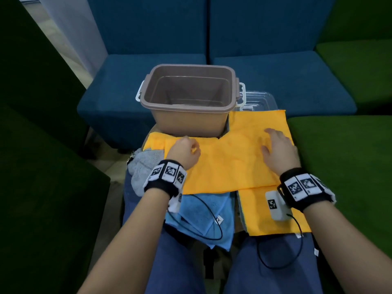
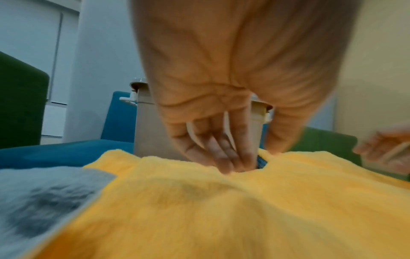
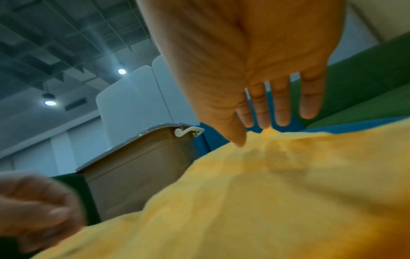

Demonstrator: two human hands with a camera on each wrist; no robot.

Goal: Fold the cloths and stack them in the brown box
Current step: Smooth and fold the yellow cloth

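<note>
Cloth (image 1: 229, 158), the yellow one, is lying spread across the lap, its far edge touching the near wall of the box (image 1: 191, 122). Long axis is running left-right, so both hands are sitting on it, one per side. Left hand (image 1: 184, 151) is at the far-left edge just beside the box; in the left wrist view its fingers (image 2: 221, 154) are curling down into the fabric at that edge, thumb opposite, so the grip is looking like a pinch on the cloth. Right hand (image 1: 277, 149) is lying flat on the right part, fingers (image 3: 281, 105) straight and spread, grip open, pressing rather than holding. Box is standing empty, nothing stacked yet. Blue cloth (image 1: 201, 213) and grey cloth (image 1: 144, 164) are waiting underneath on the left, a second yellow cloth (image 1: 265, 219) near the right wrist. Judging the next fold is needing the left edge carried toward the right hand.
</note>
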